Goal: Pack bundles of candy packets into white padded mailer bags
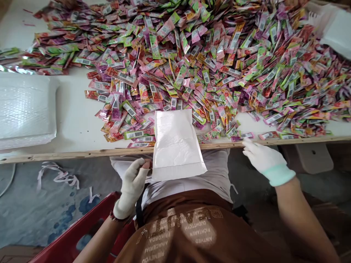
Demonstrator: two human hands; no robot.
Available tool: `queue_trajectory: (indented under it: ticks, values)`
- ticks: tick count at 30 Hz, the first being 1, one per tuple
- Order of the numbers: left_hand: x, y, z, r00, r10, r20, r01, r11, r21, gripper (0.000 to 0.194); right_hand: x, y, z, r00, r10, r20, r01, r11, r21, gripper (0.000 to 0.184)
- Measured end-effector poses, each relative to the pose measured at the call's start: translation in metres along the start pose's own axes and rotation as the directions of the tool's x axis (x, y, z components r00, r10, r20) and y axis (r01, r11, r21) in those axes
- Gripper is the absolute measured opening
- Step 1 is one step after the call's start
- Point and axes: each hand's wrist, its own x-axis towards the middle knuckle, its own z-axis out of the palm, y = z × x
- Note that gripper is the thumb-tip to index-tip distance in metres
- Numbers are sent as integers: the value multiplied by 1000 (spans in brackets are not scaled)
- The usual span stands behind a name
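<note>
A white padded mailing envelope (177,140) lies with its upper end on the table among the sachets. Its lower end sticks out past the wooden table edge, above my lap. My left hand (133,186), in a white glove with bare fingertips, is closed right beside the envelope's left edge. Whether the fingers pinch anything is hidden. Off to the right, my right hand (264,159) wears a white glove with a mint cuff. Its fingers reach out to the table's front edge, close to a few sachets (246,135), and no object shows in them.
A large heap of colourful stick sachets (192,65) spreads across the white table (74,109). A stack of bubble envelopes (26,109) stands at the left, and more white envelopes (338,33) lie at the far right. Below are a red crate (79,230) and a stool (315,159).
</note>
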Motion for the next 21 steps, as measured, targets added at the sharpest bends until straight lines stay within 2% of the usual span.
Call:
queue_trajectory:
  ticks: [1,2,4,5,7,8,9,10,11,13,15,17,19,21]
  values:
    - [4,-2,-1,986,158,-49,-150,979,141,22,-1,6,4,999,-38,-8,36,987,-154,31]
    - [8,-3,-2,948,314,-59,-286,917,278,24,-1,8,13,997,-82,-4,77,950,-303,35]
    - [17,-5,-6,832,552,52,-510,725,464,33,3,4,45,977,-200,73,210,856,-472,41]
    - [21,-5,-8,767,624,148,-605,627,492,36,6,-1,64,947,-294,127,319,834,-450,41]
    - [26,-3,-11,648,682,340,-749,490,446,36,12,-10,97,846,-488,217,534,780,-327,40]
    - [27,0,-13,613,679,403,-785,468,406,32,14,-14,110,798,-559,226,602,755,-258,38]
    - [28,3,-14,610,661,437,-791,482,377,27,17,-17,119,777,-596,205,629,751,-201,34]
    - [28,8,-14,638,632,440,-770,524,364,21,20,-21,124,790,-593,154,612,776,-153,29]
    - [28,15,-14,689,594,416,-724,583,368,18,23,-24,127,831,-551,82,557,824,-108,24]
    - [31,29,-12,804,498,324,-593,700,397,21,33,-32,126,931,-365,-22,364,931,-9,22]
    - [39,44,-8,891,384,243,-454,771,445,28,48,-41,123,990,-139,-24,140,988,62,30]
    - [51,58,-4,940,270,207,-339,793,506,37,64,-47,122,999,6,44,-8,999,50,32]
    - [65,67,1,962,167,216,-262,789,556,43,78,-48,124,991,94,99,-90,995,-40,25]
    - [76,72,4,975,115,190,-206,789,578,42,88,-45,129,981,166,100,-153,980,-127,13]
